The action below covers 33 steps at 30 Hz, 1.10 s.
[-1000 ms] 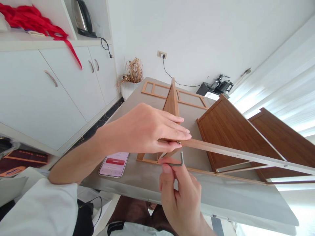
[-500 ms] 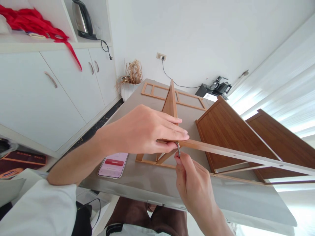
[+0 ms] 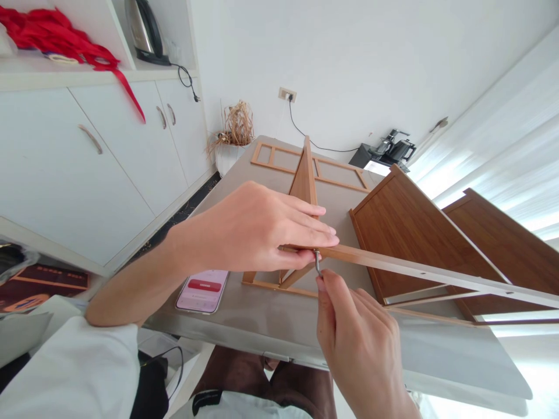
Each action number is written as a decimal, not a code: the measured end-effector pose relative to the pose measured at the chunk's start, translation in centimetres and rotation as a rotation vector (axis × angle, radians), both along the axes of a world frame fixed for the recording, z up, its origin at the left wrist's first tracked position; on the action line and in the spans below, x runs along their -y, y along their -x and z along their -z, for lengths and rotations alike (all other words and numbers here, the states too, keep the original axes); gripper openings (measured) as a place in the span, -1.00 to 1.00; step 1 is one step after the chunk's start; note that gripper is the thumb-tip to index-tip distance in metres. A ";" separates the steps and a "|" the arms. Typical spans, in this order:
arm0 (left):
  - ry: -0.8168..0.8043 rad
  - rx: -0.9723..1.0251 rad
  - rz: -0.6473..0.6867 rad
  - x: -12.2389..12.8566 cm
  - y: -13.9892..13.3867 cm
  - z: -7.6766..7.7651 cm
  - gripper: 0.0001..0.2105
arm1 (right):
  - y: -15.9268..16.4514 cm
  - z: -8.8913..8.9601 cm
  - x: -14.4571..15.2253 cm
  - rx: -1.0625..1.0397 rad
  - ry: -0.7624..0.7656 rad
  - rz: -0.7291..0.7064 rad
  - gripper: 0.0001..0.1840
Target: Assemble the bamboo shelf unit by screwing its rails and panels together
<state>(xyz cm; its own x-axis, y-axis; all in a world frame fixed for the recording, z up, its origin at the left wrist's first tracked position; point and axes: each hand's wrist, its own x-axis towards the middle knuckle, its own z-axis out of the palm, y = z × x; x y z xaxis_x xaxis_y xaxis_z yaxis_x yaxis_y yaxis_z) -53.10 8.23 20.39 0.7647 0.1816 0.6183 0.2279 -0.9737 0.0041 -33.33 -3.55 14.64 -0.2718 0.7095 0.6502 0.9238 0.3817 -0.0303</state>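
Observation:
My left hand [image 3: 268,230] lies over the corner of a wooden shelf frame. Its fingers stretch along the top of the long wooden rail [image 3: 379,260] and the thumb presses from below, so the rail is pinched between them. Under that rail, my right hand [image 3: 356,326] is closed on the lower end of a small metal hex key [image 3: 317,265]. The key's upper end meets the rail at a fastener beside my left thumb; the fastener itself is mostly hidden. An upright wooden panel [image 3: 304,174] rises behind my left hand.
Slatless brown shelf panels [image 3: 406,233] stand at the right, joined to the rail. A phone [image 3: 202,292] lies lit on the grey table [image 3: 262,314]. Behind are a dried potted plant [image 3: 236,128] and a black kettle set [image 3: 388,151]. White cabinets [image 3: 113,145] line the left.
My right hand has shifted slightly right and down, and the hex key slants a little more. My left hand keeps its hold on the rail. The whole view has moved slightly.

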 end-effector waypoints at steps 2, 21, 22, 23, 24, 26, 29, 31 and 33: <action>-0.002 0.002 0.001 0.0 0.0 0.0 -0.79 | 0.2 0.0 0.1 0.004 -0.011 0.011 -0.85; -0.003 0.002 -0.012 0.1 0.0 -0.1 -0.79 | 4.7 -0.8 -0.3 -1.215 0.945 -0.262 -0.53; -0.005 0.000 -0.015 0.1 0.0 -0.2 -0.79 | 4.9 -0.7 -0.3 -1.255 0.935 -0.261 -0.52; -0.006 -0.003 -0.016 0.0 0.0 -0.2 -0.79 | 5.1 -0.5 -0.3 -1.269 0.915 -0.257 -0.53; -0.007 -0.005 -0.016 0.0 0.0 -0.2 -0.79 | 5.2 -0.4 -0.3 -1.258 0.887 -0.253 -0.54; -0.006 -0.005 -0.013 0.0 0.0 -0.1 -0.78 | 5.3 0.0 -0.1 -1.190 0.806 -0.239 -0.59; 0.008 -0.003 -0.012 0.0 0.0 0.0 -0.78 | 5.2 0.5 0.0 -1.070 0.657 -0.230 -0.72; 0.016 -0.001 -0.011 0.0 0.0 0.1 -0.78 | 5.1 0.8 -0.1 -1.000 0.565 -0.232 -0.77; 0.016 -0.003 -0.013 0.0 0.0 0.1 -0.78 | 5.2 1.0 -0.3 -0.937 0.493 -0.231 -0.76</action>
<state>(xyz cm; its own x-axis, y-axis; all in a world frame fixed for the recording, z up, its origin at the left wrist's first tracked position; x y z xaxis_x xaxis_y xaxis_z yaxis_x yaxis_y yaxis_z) -53.12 8.26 20.31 0.7639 0.2015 0.6130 0.2405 -0.9705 0.0193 -38.53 -3.27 13.65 0.0241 0.9449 0.3265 0.3605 0.2964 -0.8844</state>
